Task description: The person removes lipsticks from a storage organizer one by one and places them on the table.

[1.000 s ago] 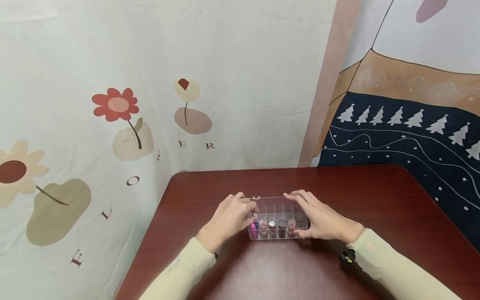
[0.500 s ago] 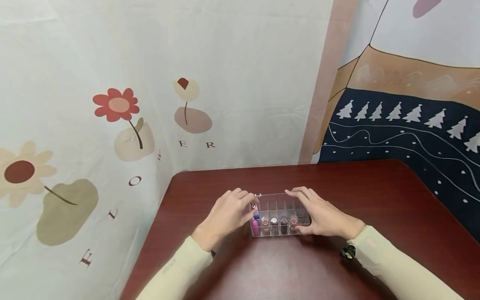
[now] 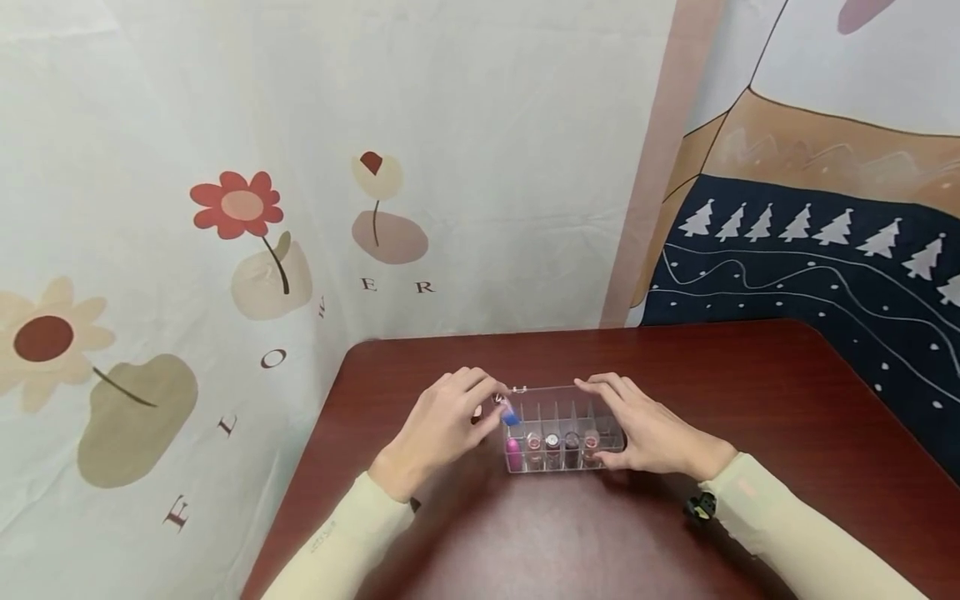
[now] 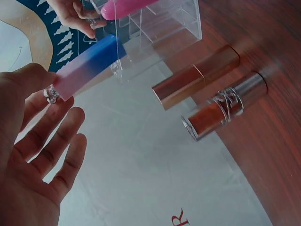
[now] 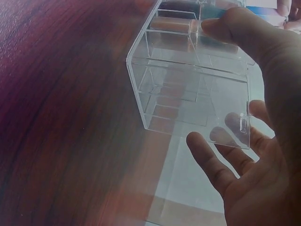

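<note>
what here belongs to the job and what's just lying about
Part of the job:
pink-to-blue square tube, pinched by the left hand
clear plastic divided box, held by the right hand
bright pink rounded tube in that box
probably the shiny brown-gold tube and silver-trimmed amber tube nearby

Just backdrop:
white flower-printed cloth
navy tree-printed cloth

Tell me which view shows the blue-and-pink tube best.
The left wrist view: the tube shows large there, both colors plain, held by the left hand. The head view has it small; the right wrist view catches only part of it, near the top right corner.
</note>
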The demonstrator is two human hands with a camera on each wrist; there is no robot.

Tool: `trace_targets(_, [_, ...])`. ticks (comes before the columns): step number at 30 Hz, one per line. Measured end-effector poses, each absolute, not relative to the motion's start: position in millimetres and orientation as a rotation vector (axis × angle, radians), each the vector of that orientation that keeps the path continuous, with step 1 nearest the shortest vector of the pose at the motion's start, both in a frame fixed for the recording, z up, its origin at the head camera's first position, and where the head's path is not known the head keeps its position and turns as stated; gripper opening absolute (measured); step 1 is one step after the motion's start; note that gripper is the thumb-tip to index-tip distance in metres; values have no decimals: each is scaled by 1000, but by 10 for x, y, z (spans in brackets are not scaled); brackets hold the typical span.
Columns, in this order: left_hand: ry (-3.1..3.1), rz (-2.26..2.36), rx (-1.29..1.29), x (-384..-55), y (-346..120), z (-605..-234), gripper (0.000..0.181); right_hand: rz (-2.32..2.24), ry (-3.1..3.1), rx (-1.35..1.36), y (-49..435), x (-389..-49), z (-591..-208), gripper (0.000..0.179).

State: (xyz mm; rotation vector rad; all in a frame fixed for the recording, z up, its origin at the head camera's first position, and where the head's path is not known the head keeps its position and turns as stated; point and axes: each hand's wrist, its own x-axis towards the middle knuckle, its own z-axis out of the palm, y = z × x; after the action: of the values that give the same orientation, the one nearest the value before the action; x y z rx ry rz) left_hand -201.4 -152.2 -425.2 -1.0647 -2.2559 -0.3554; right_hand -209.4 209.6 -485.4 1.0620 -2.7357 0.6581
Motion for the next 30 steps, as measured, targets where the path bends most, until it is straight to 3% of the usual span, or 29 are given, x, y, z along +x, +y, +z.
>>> trace_targets(30, [-2253,-465,-988,-2047,-1913,-4302,20,671,-2714,1069,2115,-2112,-4895,117])
